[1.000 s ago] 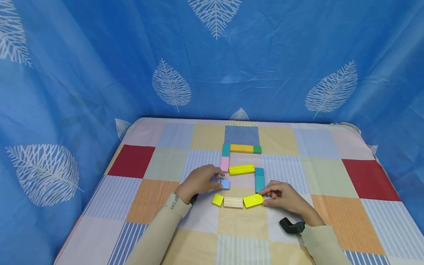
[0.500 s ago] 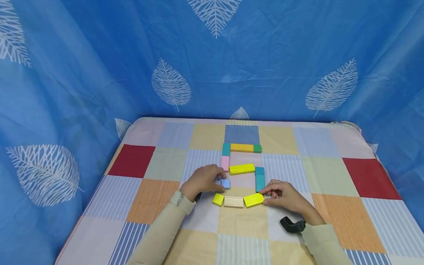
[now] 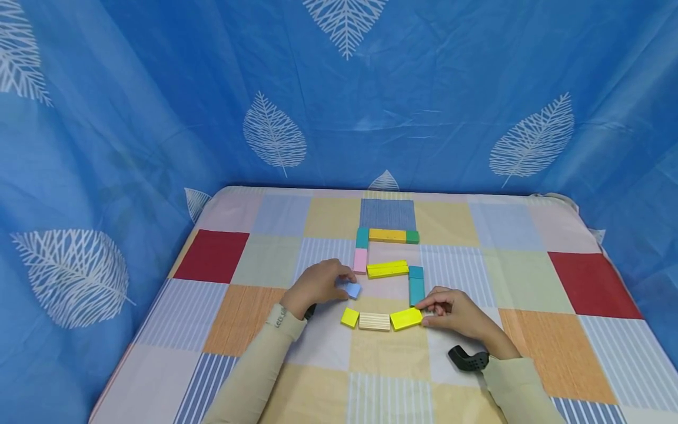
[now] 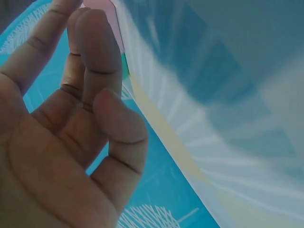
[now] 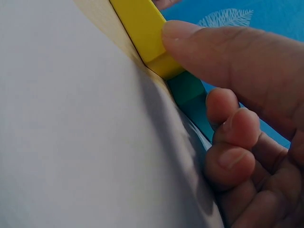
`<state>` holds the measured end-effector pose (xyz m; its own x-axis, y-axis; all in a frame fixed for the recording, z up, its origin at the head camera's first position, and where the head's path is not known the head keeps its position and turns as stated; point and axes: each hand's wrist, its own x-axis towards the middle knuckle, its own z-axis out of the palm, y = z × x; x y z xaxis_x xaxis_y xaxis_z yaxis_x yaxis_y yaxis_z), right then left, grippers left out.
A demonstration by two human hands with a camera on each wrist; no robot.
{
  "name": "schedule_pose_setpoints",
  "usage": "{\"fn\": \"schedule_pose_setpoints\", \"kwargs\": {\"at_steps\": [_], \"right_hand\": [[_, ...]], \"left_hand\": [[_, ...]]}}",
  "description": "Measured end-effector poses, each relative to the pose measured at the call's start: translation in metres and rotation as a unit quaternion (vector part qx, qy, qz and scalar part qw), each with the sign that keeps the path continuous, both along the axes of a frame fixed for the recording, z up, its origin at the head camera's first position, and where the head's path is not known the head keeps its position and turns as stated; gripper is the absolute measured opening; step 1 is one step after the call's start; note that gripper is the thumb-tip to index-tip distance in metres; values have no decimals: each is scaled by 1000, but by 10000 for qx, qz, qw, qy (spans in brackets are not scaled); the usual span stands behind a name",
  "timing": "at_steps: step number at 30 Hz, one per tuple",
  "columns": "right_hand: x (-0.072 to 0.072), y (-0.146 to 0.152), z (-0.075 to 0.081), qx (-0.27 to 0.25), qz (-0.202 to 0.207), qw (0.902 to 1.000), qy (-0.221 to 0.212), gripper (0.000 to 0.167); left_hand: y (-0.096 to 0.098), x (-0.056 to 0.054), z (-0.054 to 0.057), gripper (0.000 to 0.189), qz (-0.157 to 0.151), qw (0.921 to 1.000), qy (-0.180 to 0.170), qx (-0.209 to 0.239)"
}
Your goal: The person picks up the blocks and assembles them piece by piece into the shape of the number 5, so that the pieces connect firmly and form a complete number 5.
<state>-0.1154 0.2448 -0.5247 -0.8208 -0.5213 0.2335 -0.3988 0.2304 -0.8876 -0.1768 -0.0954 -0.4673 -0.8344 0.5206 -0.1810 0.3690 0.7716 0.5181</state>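
Note:
My left hand (image 3: pixel 318 285) pinches a small light blue block (image 3: pixel 354 290), tilted at an angle below the pink block (image 3: pixel 360 261). In the left wrist view the left hand's fingers (image 4: pixel 99 42) are bent, and the blue block does not show. My right hand (image 3: pixel 458 315) holds the right end of a yellow block (image 3: pixel 406 319) between thumb and fingers. The right wrist view shows the thumb (image 5: pixel 185 35) against the yellow block's side, the other fingers curled beneath. Left of it lie a ridged wooden block (image 3: pixel 374 321) and a small yellow block (image 3: pixel 349 317).
Beyond lie teal (image 3: pixel 362 238), orange (image 3: pixel 387 235) and green (image 3: pixel 412 237) blocks, plus two long yellow ones (image 3: pixel 387 269) side by side. Teal blocks (image 3: pixel 416 288) stand just above the right hand. A patchwork cloth (image 3: pixel 296 388) covers the table; blue curtains (image 3: pixel 424 88) surround it.
The light blue block has shifted slightly left and turned to a slant with my left hand, which moved a little left and away. My right hand stays on the yellow block.

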Motion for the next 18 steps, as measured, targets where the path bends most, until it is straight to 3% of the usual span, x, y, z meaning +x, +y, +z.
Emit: {"fn": "schedule_pose_setpoints", "kwargs": {"at_steps": [9, 18], "right_hand": [[1, -1, 2, 14, -12, 10000, 1, 25], [2, -2, 3, 40, -23, 10000, -8, 25]], "left_hand": [[-21, -1, -4, 31, -2, 9992, -63, 397], [-28, 1, -3, 33, 103, 9983, -296, 484]]}}
